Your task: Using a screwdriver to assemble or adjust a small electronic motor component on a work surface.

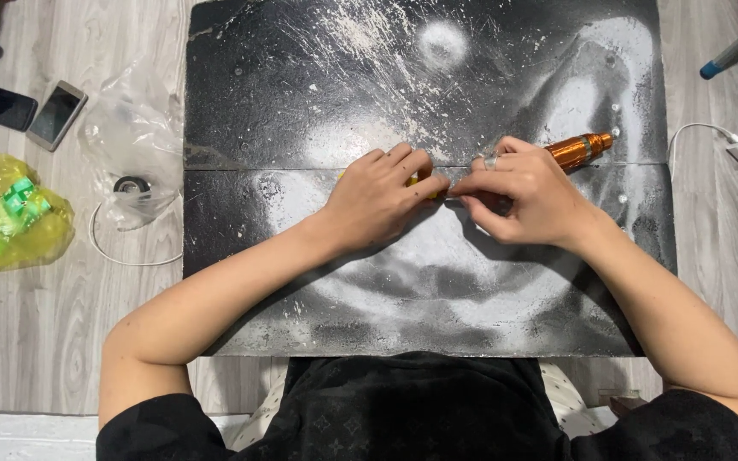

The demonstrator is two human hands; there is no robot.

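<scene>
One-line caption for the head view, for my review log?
Both hands, left hand and right hand, meet over a small yellow object on a dusty black board, orange tool beside.

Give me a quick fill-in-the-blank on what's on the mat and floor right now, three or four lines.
1. Both hands meet over a small ____ item on the black mat.
2. The right hand lies over an ____ metal tool.
3. Two ____ lie on the floor left of the mat.
4. The green pieces sit inside a ____ bag.

Missing words: yellow; orange; phones; yellow
</scene>
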